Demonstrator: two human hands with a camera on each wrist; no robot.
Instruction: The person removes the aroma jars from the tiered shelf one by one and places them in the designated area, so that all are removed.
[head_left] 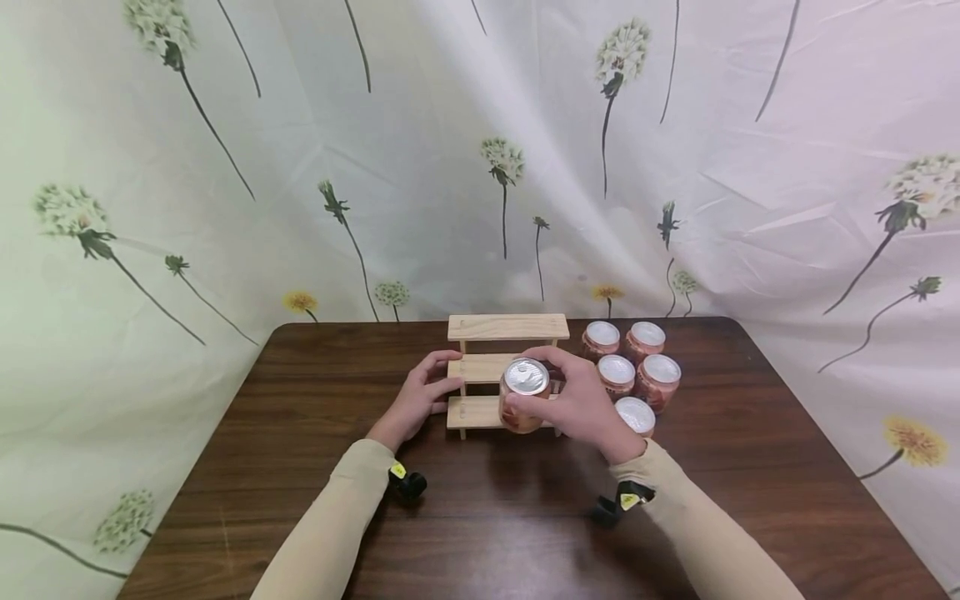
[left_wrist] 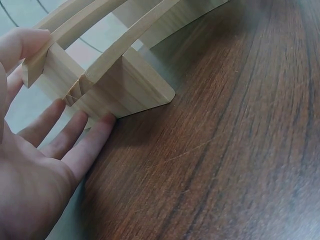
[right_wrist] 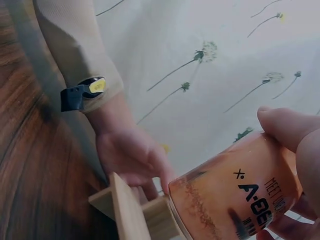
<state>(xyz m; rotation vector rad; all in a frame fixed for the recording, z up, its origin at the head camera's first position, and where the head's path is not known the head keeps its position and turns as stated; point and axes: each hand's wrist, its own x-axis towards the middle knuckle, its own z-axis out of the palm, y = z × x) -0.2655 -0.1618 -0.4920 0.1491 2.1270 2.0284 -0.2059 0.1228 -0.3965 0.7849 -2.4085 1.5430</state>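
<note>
A three-step wooden shelf (head_left: 480, 367) stands on the table in the head view. My right hand (head_left: 581, 404) grips an orange can (head_left: 527, 379) with a silver lid, thumb on one side and fingers on the other, in front of the two lower steps. Printed black lettering shows on the can (right_wrist: 245, 195) in the right wrist view. My left hand (head_left: 416, 400) is at the shelf's left end. In the left wrist view, its fingers (left_wrist: 75, 145) are extended and touch the shelf's side panel (left_wrist: 120, 90).
Several similar cans (head_left: 617, 372) with silver lids stand grouped right of the shelf, beside my right hand. The dark wooden table (head_left: 300, 467) ends at a cloth (head_left: 420, 167) printed with dandelions. Each wrist wears a black camera band (head_left: 408, 483).
</note>
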